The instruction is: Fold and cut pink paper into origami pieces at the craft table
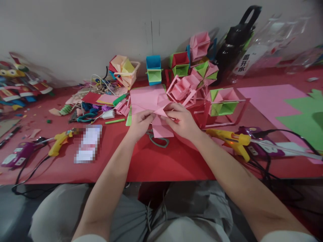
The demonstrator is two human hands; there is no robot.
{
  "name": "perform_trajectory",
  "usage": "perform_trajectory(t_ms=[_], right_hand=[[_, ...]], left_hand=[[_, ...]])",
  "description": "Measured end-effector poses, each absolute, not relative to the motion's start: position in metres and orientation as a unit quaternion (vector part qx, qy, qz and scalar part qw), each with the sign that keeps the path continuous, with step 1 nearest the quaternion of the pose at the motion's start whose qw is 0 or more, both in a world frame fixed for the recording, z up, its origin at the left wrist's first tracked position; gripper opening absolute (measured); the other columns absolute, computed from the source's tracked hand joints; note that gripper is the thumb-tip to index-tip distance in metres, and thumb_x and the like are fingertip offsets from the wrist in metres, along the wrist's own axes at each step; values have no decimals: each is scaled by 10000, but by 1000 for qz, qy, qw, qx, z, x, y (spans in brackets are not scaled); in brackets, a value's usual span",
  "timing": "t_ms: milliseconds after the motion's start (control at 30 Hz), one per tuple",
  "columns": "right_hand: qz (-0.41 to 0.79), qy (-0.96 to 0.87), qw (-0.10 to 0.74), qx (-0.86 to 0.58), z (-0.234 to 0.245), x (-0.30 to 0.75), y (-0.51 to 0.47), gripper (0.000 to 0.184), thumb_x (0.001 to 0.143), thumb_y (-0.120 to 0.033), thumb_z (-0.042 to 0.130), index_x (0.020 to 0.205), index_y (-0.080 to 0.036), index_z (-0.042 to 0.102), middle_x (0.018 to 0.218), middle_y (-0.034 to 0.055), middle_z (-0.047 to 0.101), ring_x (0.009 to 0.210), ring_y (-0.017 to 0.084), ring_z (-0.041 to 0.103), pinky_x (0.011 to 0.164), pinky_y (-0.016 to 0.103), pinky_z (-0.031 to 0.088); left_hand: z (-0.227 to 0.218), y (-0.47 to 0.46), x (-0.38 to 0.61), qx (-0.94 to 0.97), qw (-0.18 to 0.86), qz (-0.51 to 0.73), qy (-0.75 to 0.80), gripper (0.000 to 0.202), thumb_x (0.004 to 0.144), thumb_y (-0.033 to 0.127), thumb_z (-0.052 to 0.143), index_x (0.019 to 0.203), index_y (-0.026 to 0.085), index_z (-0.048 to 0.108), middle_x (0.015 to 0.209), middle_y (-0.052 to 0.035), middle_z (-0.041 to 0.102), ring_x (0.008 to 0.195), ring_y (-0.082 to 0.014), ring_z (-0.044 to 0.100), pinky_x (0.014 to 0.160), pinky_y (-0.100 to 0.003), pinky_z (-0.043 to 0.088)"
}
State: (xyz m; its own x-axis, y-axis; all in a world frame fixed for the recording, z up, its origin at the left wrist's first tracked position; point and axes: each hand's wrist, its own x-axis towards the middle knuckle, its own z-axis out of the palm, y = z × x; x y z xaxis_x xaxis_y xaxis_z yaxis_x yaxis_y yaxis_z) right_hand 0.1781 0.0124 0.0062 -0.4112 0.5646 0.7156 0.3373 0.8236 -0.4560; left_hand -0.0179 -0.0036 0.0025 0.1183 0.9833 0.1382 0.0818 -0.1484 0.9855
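L hand (143, 121) & R hand (180, 117) both pinch pink paper (160, 110), fingertips nearly closed; prob. a fold, blurry tho. Line edges up b4 creasing firmly.

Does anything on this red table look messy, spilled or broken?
Mostly the jumbled heap of paper pieces and odds and ends, to the left of the held pink paper: everything lies mixed together, so it looks untidy. Nothing plainly looks spilled or broken.
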Motion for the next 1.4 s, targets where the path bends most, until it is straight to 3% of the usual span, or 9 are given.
perform_trajectory(t_ms=[133, 233, 367, 467, 600, 700, 800, 1000, 1400], right_hand=[[113, -835, 443, -306, 6, 175, 7, 279, 976, -417, 603, 852, -198, 723, 1025, 97, 633, 1032, 259, 579, 941, 441, 468], [104, -838, 425, -327, 4, 174, 4, 294, 973, -441, 588, 937, -204, 757, 1182, 124, 606, 1187, 308, 528, 1039, 511, 429], [122, -843, 413, -322, 3, 174, 2, 280, 959, -437, 610, 1064, -242, 780, 1470, 98, 515, 1394, 345, 418, 1164, 573, 324], [166, -837, 417, -314, 5, 174, 1, 252, 956, -429, 621, 1022, -254, 790, 1521, 74, 505, 1440, 337, 405, 1194, 576, 302], [253, -763, 500, -322, 6, 176, 6, 221, 964, -407, 615, 933, -254, 771, 1397, 72, 623, 1337, 276, 547, 1140, 501, 408], [357, -666, 548, -357, 5, 177, 13, 227, 887, -450, 715, 879, -224, 715, 1113, 74, 728, 976, 213, 686, 866, 384, 557], [444, -604, 543, -378, 5, 177, 17, 303, 801, -492, 790, 870, -215, 688, 838, 20, 699, 733, 158, 632, 680, 301, 525], [482, -616, 486, -390, 7, 179, 16, 386, 838, -562, 718, 711, -201, 669, 671, -11, 584, 655, 142, 548, 633, 283, 461], [481, -625, 470, -396, 6, 182, 18, 284, 787, -459, 787, 821, -179, 757, 705, 3, 656, 650, 136, 556, 658, 292, 469]], left_hand=[[6, -6, -17, 478, 580, 503, 427, 272, 793, 305, 698, 1018, 156, 739, 852, -42, 725, 709, -156, 667, 643, -263, 551], [13, -8, -17, 432, 638, 504, 391, 365, 766, 310, 730, 1095, 154, 709, 958, -70, 746, 772, -180, 707, 674, -286, 578], [15, -9, -17, 433, 628, 514, 393, 443, 762, 387, 806, 1126, 158, 697, 894, -51, 736, 737, -157, 694, 666, -265, 578], [12, -8, -16, 451, 596, 530, 401, 468, 755, 432, 834, 1114, 161, 705, 866, -42, 733, 737, -149, 683, 656, -250, 580], [9, -5, -19, 461, 555, 550, 420, 466, 786, 511, 797, 1097, 176, 702, 932, -46, 741, 746, -150, 696, 649, -254, 590], [7, -3, -22, 479, 534, 549, 429, 491, 783, 542, 790, 1102, 180, 699, 968, -54, 747, 789, -168, 713, 672, -276, 606], [4, -2, -24, 501, 516, 549, 426, 486, 803, 533, 778, 1133, 185, 704, 1027, -65, 752, 852, -187, 724, 712, -302, 624], [1, -1, -24, 535, 492, 534, 431, 509, 825, 532, 758, 1187, 179, 701, 1115, -92, 757, 937, -220, 739, 785, -333, 637], [4, -2, -25, 516, 525, 537, 413, 563, 793, 510, 790, 1220, 160, 681, 1162, -109, 741, 983, -228, 719, 781, -330, 628]])
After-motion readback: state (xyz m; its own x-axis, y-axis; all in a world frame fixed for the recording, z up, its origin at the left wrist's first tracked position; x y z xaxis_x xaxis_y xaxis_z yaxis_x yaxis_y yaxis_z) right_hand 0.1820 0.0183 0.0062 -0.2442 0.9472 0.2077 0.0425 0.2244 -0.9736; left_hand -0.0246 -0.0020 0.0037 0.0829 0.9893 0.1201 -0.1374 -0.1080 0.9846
